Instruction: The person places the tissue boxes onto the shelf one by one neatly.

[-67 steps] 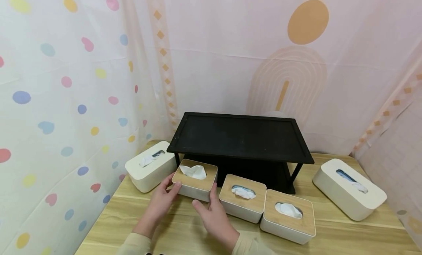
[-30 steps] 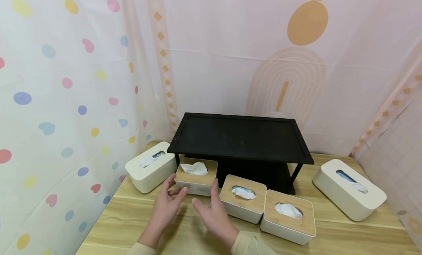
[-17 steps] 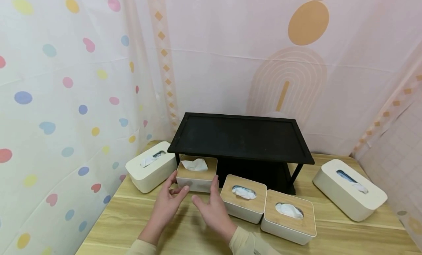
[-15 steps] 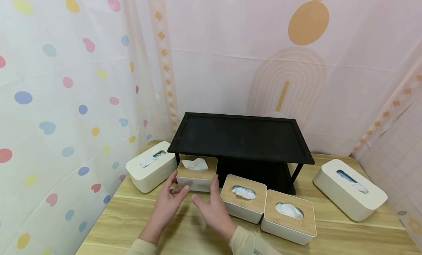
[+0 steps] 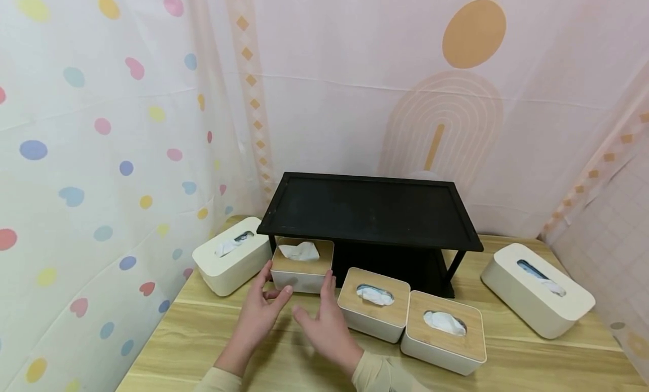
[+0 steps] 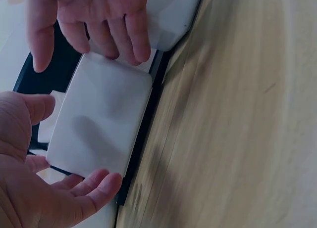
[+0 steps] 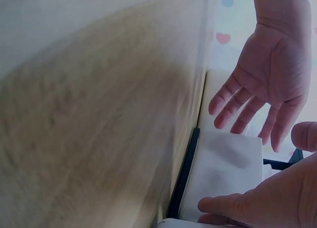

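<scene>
We see left hand point(image 5: 259, 316) and right hand point(image 5: 327, 330), fingers relaxed, no grip, flanking bamboo-topped tissue box point(image 5: 302, 269) on black rack's point(image 5: 370, 209) lower shelf point(image 5: 390, 268).

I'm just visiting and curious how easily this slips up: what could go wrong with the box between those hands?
Tissue poking out of the box could snag on the shelf's top board. The box might also bump the shelf's front-left leg close beside it. The right hand may nudge the neighbouring wooden-topped box.
</scene>
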{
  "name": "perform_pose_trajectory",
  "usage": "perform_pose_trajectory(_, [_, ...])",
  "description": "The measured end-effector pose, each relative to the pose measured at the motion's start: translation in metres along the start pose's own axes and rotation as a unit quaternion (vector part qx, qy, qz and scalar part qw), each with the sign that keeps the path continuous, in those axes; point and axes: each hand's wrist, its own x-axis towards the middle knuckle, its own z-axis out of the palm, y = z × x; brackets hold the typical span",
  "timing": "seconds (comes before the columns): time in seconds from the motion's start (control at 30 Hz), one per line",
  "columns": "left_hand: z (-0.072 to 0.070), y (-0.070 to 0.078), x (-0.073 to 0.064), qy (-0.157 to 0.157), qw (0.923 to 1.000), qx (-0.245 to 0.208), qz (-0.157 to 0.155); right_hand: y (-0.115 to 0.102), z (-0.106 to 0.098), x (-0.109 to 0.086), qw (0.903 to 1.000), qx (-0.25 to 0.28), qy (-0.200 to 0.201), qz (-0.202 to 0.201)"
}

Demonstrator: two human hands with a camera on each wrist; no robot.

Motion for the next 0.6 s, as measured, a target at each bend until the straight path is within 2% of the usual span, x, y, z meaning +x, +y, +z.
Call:
perform_pose_trajectory(0.1, [0.003,0.002,-0.005,0.022,0.9985,0.042,0.027,0.001,-0.001,0.000,1.0000,-0.004,0.001,-0.002])
perform_pose_trajectory(0.2, [0.006,0.003,-0.011,0.044,0.9919,0.101,0.064,0.002,0.000,0.000,0.9999,-0.017,0.001,-0.004])
perform_pose_trajectory(0.3, [0.007,0.003,-0.014,0.053,0.9858,0.134,0.086,0.004,0.000,0.000,0.9996,-0.027,0.001,-0.004])
perform_pose_trajectory(0.6, [0.006,0.000,-0.015,0.047,0.9821,0.162,0.084,0.006,-0.001,0.002,0.9991,-0.040,-0.005,-0.011])
